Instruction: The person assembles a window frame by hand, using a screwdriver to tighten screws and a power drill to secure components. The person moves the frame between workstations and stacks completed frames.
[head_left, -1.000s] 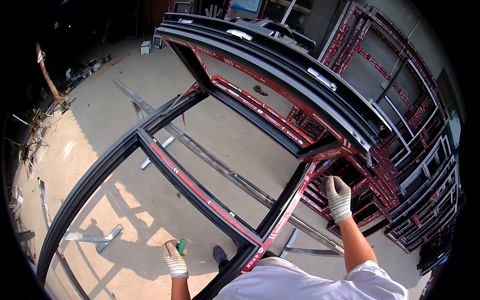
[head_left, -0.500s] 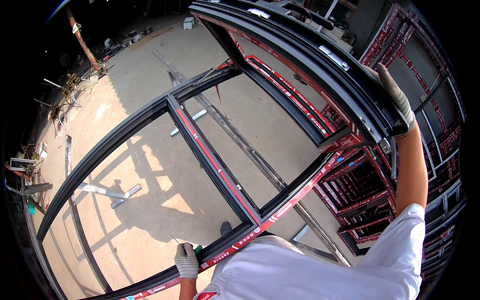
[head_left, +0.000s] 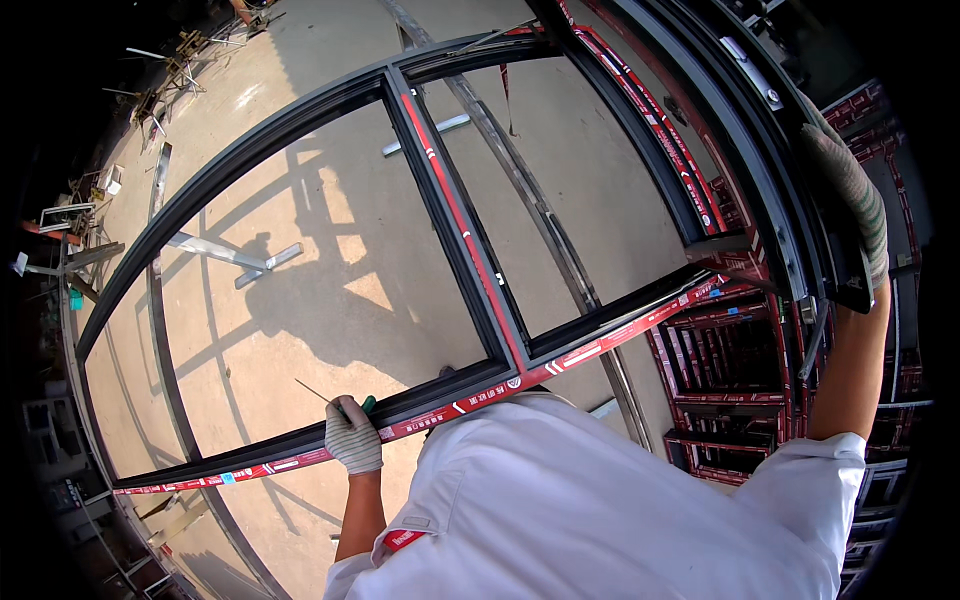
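Observation:
A large dark window frame (head_left: pixel 440 230) with red-and-white protective tape lies in front of me, split by a crossbar (head_left: pixel 466 235). On its right part a dark sash (head_left: pixel 735 170) stands tilted up, with a silver fitting (head_left: pixel 752 75) on its edge. My right hand (head_left: pixel 852 195), in a striped knit glove, grips the sash's outer edge; some fingers are hidden behind it. My left hand (head_left: pixel 352 436), gloved alike, is closed around a green-handled screwdriver (head_left: pixel 369 404) beside the frame's near rail. The screwdriver's thin shaft points up and left.
Metal support bars (head_left: pixel 530 190) run beneath the frame. Stacked red-taped frames (head_left: pixel 725 360) stand at the right. Metal stands (head_left: pixel 185 60) and scrap line the far left. A shadow falls across the concrete floor (head_left: pixel 330 330).
My view has turned, so the frame sits higher in it. The raised sash and my right hand now appear farther right. My left hand still holds the screwdriver near the rail.

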